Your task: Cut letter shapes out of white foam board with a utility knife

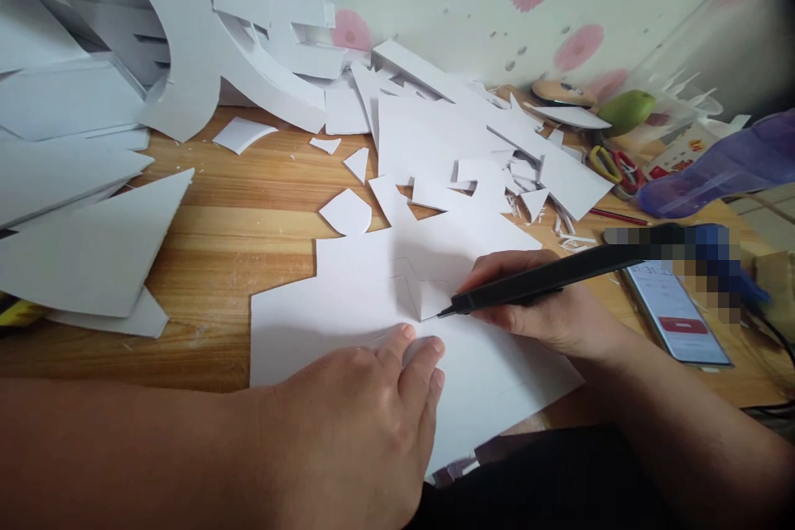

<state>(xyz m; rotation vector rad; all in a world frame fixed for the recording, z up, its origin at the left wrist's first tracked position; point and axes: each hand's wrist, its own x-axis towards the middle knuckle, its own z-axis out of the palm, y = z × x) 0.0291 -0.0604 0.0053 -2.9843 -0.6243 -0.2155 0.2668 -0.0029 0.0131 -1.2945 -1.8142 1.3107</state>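
Note:
A white foam board with thin lines drawn or cut into its surface lies in front of me. My left hand rests on it, holding nothing, with the fingers stretched out and pressing just below the lines. Gripped in my right hand is a black pen-shaped cutter, slanting up to the right. Its thin metal tip touches the board at the lower corner of the marked outline, a short way above my left fingertips. The cutter's rear end is pixelated.
White board offcuts are heaped behind the board, and a large cut-out board structure stands at the back left. More sheets lie left. To the right are a phone, scissors, a green fruit and a purple translucent object.

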